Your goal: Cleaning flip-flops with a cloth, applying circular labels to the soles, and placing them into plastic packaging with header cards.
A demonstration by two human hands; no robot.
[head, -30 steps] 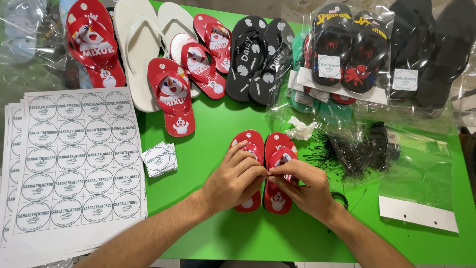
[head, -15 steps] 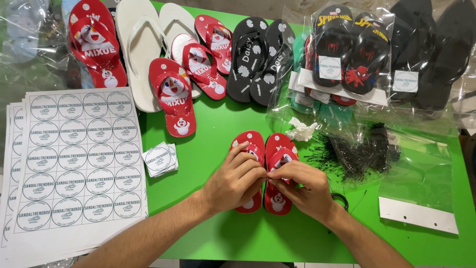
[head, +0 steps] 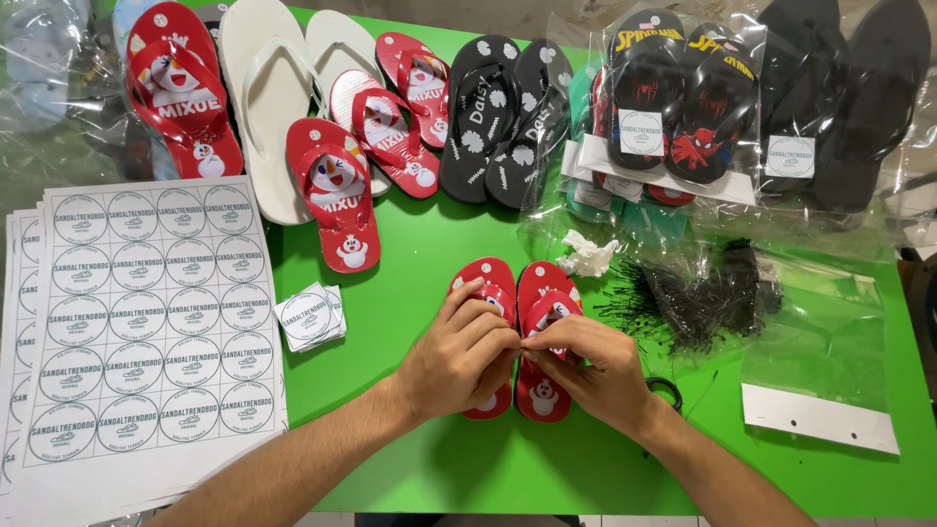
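Both hands meet over a small pair of red flip-flops (head: 532, 293) lying side by side, just below the centre of the green tabletop (head: 429, 254). Left hand (head: 461, 353) lies over the left sandal, fingers curled, fingertips pinched toward the gap between the two. Right hand (head: 597, 369) covers the lower half of the right sandal, thumb and forefinger pinched tight against the left hand's fingertips. Whatever sits in that pinch is too small to tell; possibly a thin tie.

Around the pair:
- 3 o'clock: loose heap of thin black ties (head: 683, 298), near the right hand.
- beyond it at 3 o'clock: an empty clear bag with a white header strip (head: 820, 371).
- 1 o'clock: crumpled white scrap (head: 589, 256).
- 9 o'clock: small stack of cut round stickers (head: 310, 317), then big sticker sheets (head: 137, 322) at the tabletop's left edge.
- 12 to 10 o'clock: unbagged red, white and black flip-flops in a row (head: 390, 127).
- 2 o'clock: bagged, stickered pairs (head: 673, 107).

Progress, as a judgement: some pairs at the far right look finished, bagged and labelled. This red pair is mid-way, being joined, not yet bagged or stickered. The row of loose sandals at the top looks untouched, so most of the work is left.
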